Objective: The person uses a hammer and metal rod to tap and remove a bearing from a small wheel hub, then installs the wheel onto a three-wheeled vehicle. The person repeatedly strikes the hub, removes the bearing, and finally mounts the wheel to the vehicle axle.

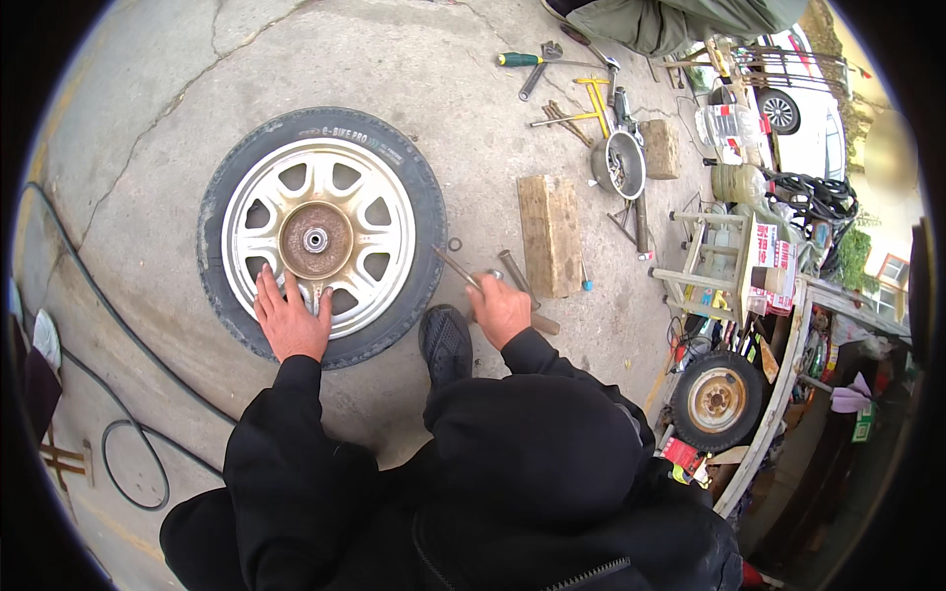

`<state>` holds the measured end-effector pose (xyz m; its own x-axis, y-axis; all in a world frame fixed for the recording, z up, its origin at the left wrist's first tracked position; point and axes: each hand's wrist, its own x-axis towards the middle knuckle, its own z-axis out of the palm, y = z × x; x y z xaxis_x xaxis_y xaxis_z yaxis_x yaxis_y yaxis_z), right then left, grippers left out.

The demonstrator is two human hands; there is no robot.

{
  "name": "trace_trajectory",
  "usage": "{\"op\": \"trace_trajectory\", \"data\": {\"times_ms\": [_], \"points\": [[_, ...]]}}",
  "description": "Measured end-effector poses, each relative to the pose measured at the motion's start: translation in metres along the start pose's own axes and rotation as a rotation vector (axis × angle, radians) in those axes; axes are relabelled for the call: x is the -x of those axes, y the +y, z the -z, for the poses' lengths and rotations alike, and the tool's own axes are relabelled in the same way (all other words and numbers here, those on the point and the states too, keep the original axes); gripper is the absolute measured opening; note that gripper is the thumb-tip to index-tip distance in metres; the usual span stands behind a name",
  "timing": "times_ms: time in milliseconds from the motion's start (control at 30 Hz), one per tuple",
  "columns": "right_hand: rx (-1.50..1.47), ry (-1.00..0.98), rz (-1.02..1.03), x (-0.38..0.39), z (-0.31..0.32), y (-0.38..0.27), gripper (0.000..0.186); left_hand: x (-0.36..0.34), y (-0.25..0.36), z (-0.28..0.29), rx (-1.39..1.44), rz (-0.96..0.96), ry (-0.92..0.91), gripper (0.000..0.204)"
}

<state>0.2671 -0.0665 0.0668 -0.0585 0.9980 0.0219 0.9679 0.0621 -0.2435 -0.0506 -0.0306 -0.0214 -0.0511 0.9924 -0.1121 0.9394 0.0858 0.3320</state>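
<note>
Left hand (294, 320) touches rusty-hubbed wheel (315, 239); right hand (500, 308) holds thin, probably metal rod (456, 266).

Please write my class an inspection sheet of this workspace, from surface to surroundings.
Surface: cracked grey concrete floor.
Job's things: wheel lying flat, brown at its centre, with a black tyre; slim tool.
Clutter: wooden block, metal bowl of small parts and yellow tool, right of the wheel.
Grips: left grip spread on the wheel; right grip closed around the slim tool.
Cables: black hose or cable at left.
Surroundings: second wheel and white car at right.
</note>
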Motion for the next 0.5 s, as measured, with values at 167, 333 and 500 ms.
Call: {"op": "trace_trajectory", "data": {"times_ms": [167, 333, 500], "points": [[0.131, -0.009, -0.439, 0.146, 0.002, 0.084, 0.021, 0.001, -0.003, -0.008, -0.092, -0.027, 0.003, 0.068], [0.222, -0.061, -0.492, 0.186, -0.004, 0.147, 0.024, -0.002, -0.009, -0.014, -0.138, -0.015, 0.012, 0.070], [0.184, -0.012, -0.607, 0.175, -0.011, 0.180, 0.022, -0.019, -0.012, -0.014, -0.133, 0.125, -0.007, 0.086]]}}
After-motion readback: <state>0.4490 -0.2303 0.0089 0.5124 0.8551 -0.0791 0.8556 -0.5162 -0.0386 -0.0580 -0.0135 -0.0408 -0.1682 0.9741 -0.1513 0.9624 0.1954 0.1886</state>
